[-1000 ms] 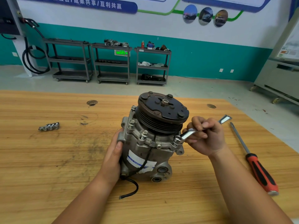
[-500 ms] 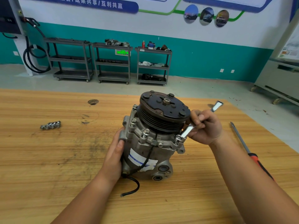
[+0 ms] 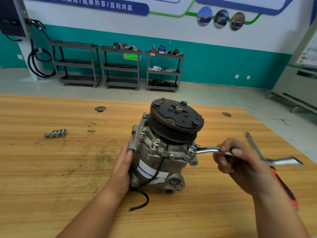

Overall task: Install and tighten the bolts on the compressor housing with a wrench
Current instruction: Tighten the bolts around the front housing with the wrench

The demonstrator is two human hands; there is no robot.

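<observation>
A grey compressor (image 3: 164, 152) with a black pulley on top stands on the wooden table (image 3: 51, 169). My left hand (image 3: 123, 162) presses flat against its left side, thumb on a housing lug. My right hand (image 3: 240, 162) grips a silver wrench (image 3: 208, 149) by its shaft. The wrench's ring end sits on a bolt (image 3: 191, 149) at the housing's right front corner, and its open end sticks out to the right. Other bolts (image 3: 156, 143) stand along the housing flange.
A few loose bolts (image 3: 55, 133) lie on the table at the left. A red-handled screwdriver (image 3: 281, 182) lies to the right, partly under my right hand. A black cable (image 3: 142, 201) trails from the compressor toward me. Shelving carts stand by the far wall.
My right hand swung the wrench handle away from me and then back toward me and to the right around the corner bolt. My left hand stayed on the compressor.
</observation>
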